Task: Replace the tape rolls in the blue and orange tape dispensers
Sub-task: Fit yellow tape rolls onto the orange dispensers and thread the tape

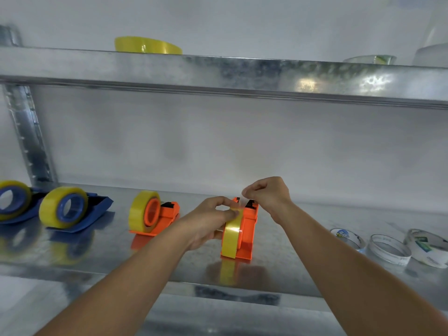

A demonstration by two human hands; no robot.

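Far left on the lower shelf I see a blue dispenser cut off by the frame edge, a yellow roll seated on its blue hub. Just right of it sits a second blue dispenser, also loaded with a yellow roll, its cutter end pointing right. Moving along, there's an orange dispenser with a yellow roll on its orange hub, standing apart from the blue pair.

Now my left hand comes in from below, fingers curled onto the top of the yellow tape roll that sits in the second orange dispenser, near the middle of the shelf with its end facing me. Thumb and fingers are closed on the roll's upper edge. My right hand hovers just above the far, cutter end of that dispenser, thumb and forefinger pinched together; I can't tell whether any tape is caught between them.

Further right, three spent clear cores lie on the shelf, side by side, near the right edge.

On the upper shelf, a flat yellow roll lies left of centre, and a clear roll lies far right.
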